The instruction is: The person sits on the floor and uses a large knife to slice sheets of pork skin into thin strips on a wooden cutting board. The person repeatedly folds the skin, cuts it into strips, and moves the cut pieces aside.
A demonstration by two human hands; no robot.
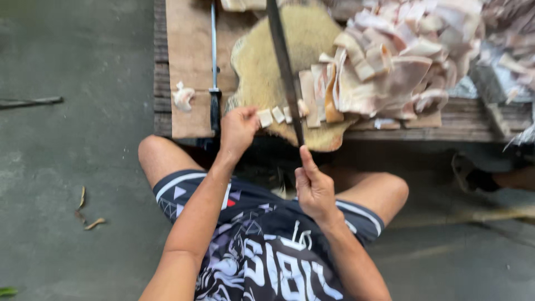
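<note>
Gripping the long knife (284, 67), right hand (315, 189) closes on its handle, blade running toward frame top; left hand (238, 129) pinches a meat strip (278, 115), just left of blade, on the worktop (189, 67).

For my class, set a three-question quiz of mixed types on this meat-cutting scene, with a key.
1. True or false: the right hand holds the knife by its handle.
2. Multiple choice: the left hand rests on
A. the sharpening steel
B. a small cut piece on the round block
C. the big pile of meat
3. Fill in: the steel lies on the wooden ____, to the left of the block.

Key
1. True: its grip is closed around the handle, with the blade reaching away over the block.
2. B
3. board
</note>
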